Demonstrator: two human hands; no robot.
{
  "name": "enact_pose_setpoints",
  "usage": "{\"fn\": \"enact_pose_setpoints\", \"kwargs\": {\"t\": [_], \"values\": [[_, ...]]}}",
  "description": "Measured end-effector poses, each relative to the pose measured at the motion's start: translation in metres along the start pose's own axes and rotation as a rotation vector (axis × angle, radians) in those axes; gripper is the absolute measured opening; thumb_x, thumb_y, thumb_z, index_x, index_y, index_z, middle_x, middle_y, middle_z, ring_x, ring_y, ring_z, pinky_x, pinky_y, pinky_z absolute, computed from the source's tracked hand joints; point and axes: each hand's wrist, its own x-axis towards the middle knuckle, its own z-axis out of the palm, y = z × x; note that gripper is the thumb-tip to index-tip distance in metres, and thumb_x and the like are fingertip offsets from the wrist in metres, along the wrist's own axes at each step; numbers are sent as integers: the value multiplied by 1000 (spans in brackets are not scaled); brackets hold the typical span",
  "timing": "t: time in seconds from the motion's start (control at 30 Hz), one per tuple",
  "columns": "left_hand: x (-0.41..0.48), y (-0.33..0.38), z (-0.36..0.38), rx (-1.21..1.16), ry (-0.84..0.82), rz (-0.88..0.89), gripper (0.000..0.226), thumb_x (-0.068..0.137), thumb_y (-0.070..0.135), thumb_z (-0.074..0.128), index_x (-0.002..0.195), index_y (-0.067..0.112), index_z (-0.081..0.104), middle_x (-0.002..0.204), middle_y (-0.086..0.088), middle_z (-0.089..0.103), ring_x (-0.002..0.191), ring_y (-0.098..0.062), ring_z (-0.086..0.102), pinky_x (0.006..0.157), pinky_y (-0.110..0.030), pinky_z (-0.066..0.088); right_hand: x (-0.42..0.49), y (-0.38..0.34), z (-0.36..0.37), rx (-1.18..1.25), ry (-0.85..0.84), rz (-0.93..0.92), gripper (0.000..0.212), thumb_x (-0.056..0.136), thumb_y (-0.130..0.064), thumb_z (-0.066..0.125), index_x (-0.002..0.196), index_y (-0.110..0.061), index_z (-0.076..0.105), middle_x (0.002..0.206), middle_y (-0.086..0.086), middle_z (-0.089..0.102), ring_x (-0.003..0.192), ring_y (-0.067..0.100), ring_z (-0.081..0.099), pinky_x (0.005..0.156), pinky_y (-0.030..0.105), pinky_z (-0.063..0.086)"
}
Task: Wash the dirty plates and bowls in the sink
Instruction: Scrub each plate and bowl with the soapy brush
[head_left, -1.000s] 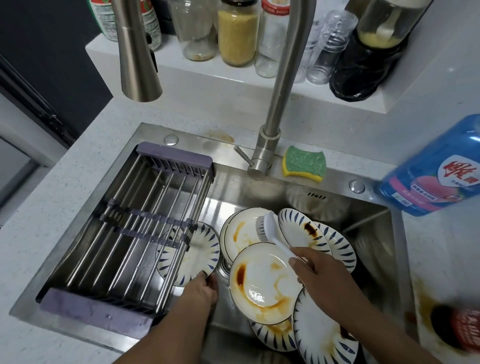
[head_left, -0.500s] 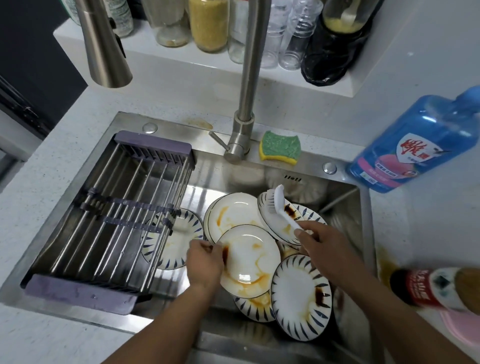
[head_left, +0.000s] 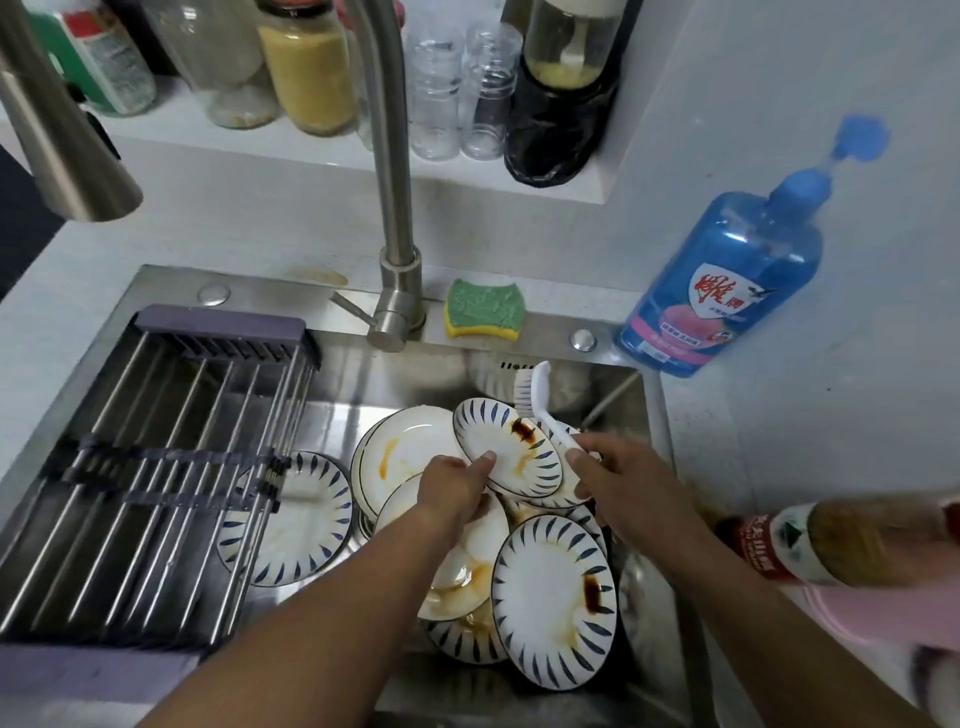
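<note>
Stained plate (head_left: 506, 453) is lying tilted atop the pile in the sink (head_left: 613, 387); my left hand (head_left: 457, 486) is pinching its rim; my right hand (head_left: 621, 475) is gripping the white brush (head_left: 540, 402) beside it.

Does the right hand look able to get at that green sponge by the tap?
Probably yes: the sponge lies bare on the sink rim, nothing over it, just beyond the right hand. But that hand grips the brush, so it would need freeing first.
</note>
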Motion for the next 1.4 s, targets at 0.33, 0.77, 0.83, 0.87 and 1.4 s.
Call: {"fn": "enact_pose_setpoints", "kwargs": {"t": [0.33,0.77,0.83,0.87,1.4], "values": [[6,16,6,-101,-30,-115,18,97,1,52,112,6,58,113,-21,66,95,-34,71,73,-43,65,0,15,-7,33,-8,81,23,103,-35,55,122,-31,68,82,-7,70,61,4,62,54,19,45],[-42,31,-23,-224,-180,-24,40,94,-9,48,124,15,56,112,-12,68,99,-33,71,70,-42,64,-4,12,-7,-573,-35,-30,25,108,-33,45,122,-27,66,86,-11,66,70,3,60,61,18,49],[-54,35,-33,-224,-239,-22,42,92,-14,47,123,13,59,113,-14,70,98,-34,72,67,-41,63,-7,3,-10,-681,-16,-48,23,107,-33,47,121,-28,65,85,-11,66,67,3,62,62,18,52],[-58,35,-36,-224,-268,-30,43,91,-16,48,123,12,60,113,-15,71,97,-35,73,67,-42,63,-7,-1,-11,-702,-6,-44,22,107,-33,47,118,-28,65,83,-12,65,66,3,61,62,18,52],[-138,61,-107,-290,-380,16,60,83,-28,42,122,16,55,119,-18,65,98,-45,69,67,-56,63,-95,-93,-24,-781,-144,-161,29,104,-37,43,122,-34,65,104,-6,69,95,15,64,84,37,55]]}}
